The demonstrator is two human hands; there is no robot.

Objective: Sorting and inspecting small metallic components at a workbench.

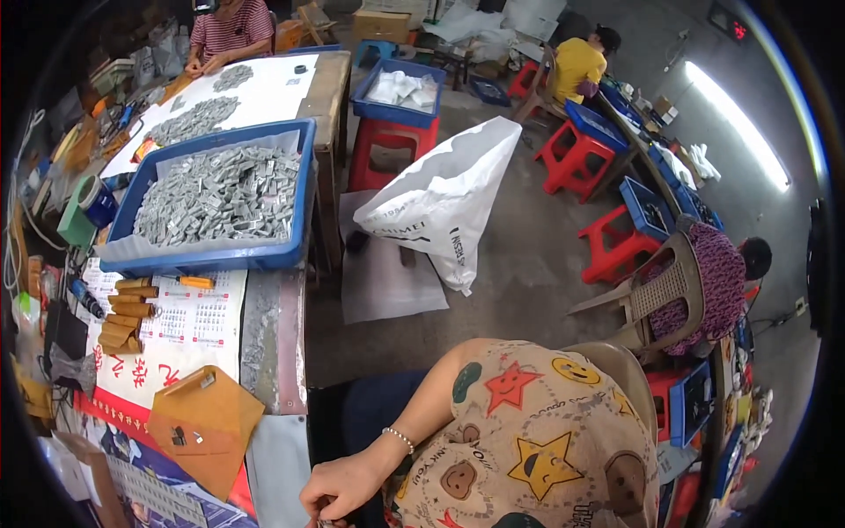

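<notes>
At the lower edge is my right hand point(345, 489), with a beaded bracelet on its wrist. Its fingers are curled together and partly cut off, so whatever they hold cannot be made out. My left hand is out of view. Close to my right hand, an orange-brown sheet point(216, 466) lies on the table with a few small dark and metallic pieces point(180, 436) on it. Farther up, a blue tray point(202, 262) lined with white sheeting holds a heap of small grey metal-looking parts point(216, 195).
Brown finger-sized pieces point(132, 310) and an orange-handled tool point(195, 282) lie on a calendar sheet point(207, 321). A white sack point(462, 189) stands on the floor beside the table. Red stools point(387, 150), a co-worker in yellow point(576, 70) and another in stripes point(233, 31) are farther off.
</notes>
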